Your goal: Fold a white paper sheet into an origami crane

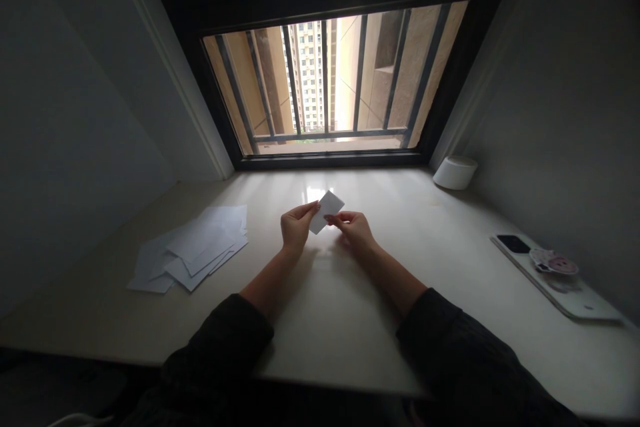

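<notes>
Small white paper sheet, tilted above the desk, w/ loose sheets off left. Left hand and right hand each pinch it betw. thumb & fingers. Weak pinch could drop it; pulling apart could tear it. Fingers hide its edges, so any folds are hard to tell. Far right: white round tub, stickered phone.

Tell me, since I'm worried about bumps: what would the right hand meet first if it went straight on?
The right hand meets the white card first, its fingertips already on the card's edge. The left hand probably lies just beyond, though depth is hard to judge.
</notes>
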The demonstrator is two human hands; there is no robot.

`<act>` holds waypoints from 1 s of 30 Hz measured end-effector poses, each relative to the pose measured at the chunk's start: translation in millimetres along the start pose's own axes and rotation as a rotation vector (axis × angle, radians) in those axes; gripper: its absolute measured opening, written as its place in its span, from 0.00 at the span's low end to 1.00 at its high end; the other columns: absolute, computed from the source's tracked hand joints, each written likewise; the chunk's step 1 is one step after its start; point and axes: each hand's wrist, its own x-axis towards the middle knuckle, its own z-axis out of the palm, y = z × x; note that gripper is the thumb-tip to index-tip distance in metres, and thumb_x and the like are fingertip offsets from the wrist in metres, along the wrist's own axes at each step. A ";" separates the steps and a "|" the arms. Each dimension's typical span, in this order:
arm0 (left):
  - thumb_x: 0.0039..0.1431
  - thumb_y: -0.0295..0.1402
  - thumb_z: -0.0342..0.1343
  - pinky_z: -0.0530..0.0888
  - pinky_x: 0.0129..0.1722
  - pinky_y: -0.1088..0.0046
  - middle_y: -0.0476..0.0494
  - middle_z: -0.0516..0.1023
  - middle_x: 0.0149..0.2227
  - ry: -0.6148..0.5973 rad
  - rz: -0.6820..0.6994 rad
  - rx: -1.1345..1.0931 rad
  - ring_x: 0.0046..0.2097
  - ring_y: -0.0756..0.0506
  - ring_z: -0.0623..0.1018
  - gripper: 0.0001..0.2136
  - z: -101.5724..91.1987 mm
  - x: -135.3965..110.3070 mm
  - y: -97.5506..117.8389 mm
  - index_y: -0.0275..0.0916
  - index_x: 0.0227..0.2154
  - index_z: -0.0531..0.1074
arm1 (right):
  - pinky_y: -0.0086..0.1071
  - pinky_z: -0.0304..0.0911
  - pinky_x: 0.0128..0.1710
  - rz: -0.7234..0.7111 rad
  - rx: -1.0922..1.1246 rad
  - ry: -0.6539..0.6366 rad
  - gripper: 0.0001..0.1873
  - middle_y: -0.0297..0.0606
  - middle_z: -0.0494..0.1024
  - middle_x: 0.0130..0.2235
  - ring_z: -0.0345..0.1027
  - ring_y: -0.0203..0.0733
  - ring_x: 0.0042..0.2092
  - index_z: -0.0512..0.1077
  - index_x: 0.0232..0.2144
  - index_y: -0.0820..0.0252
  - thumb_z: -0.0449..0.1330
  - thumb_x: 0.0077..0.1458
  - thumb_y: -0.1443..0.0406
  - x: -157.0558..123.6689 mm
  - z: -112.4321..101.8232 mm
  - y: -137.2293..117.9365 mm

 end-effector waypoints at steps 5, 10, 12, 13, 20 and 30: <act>0.45 0.42 0.64 0.73 0.37 0.70 0.40 0.80 0.36 -0.066 -0.055 -0.058 0.37 0.44 0.78 0.27 -1.2 -0.3 0.4 0.36 0.49 0.72 | 0.36 0.61 0.36 0.044 0.097 0.006 0.22 0.40 0.78 0.25 0.69 0.43 0.30 0.77 0.21 0.61 0.64 0.38 0.47 0.0 2.9 3.3; 0.39 0.41 0.68 0.73 0.34 0.72 0.35 0.79 0.39 -0.120 -0.206 -0.069 0.36 0.44 0.78 0.43 2.2 -1.8 -1.1 0.34 0.59 0.57 | 0.35 0.61 0.34 0.076 0.292 0.070 0.22 0.42 0.78 0.26 0.69 0.43 0.32 0.77 0.23 0.62 0.66 0.37 0.48 -2.4 3.1 -0.9; 0.38 0.40 0.69 0.74 0.33 0.72 0.32 0.77 0.41 -0.113 -0.252 -0.060 0.37 0.43 0.78 0.45 3.4 -2.3 -1.6 0.34 0.59 0.56 | 0.35 0.61 0.34 0.069 0.331 0.090 0.20 0.41 0.77 0.25 0.69 0.43 0.32 0.77 0.21 0.61 0.66 0.37 0.49 -3.5 3.4 -2.9; 0.38 0.39 0.69 0.74 0.33 0.71 0.31 0.77 0.42 -0.107 -0.267 -0.068 0.38 0.43 0.78 0.45 3.6 -2.4 -1.9 0.34 0.59 0.56 | 0.36 0.61 0.35 0.066 0.347 0.095 0.19 0.40 0.77 0.25 0.69 0.42 0.31 0.76 0.21 0.60 0.67 0.37 0.49 -3.9 3.8 -3.5; 0.40 0.42 0.67 0.73 0.33 0.71 0.36 0.79 0.37 -0.197 -0.264 -0.052 0.37 0.44 0.78 0.23 -1.6 0.6 -4.5 0.33 0.39 0.75 | 0.35 0.60 0.34 0.079 0.410 0.107 0.18 0.39 0.76 0.25 0.67 0.39 0.30 0.77 0.22 0.60 0.68 0.37 0.51 -4.8 4.6 -3.2; 0.36 0.42 0.68 0.69 0.26 0.74 0.40 0.79 0.26 -0.200 -0.194 0.095 0.28 0.46 0.76 0.17 -11.2 12.8 -2.0 0.34 0.28 0.79 | 0.32 0.57 0.24 0.115 0.334 0.226 0.21 0.42 0.76 0.26 0.62 0.38 0.26 0.78 0.24 0.61 0.68 0.34 0.50 7.6 -16.9 0.0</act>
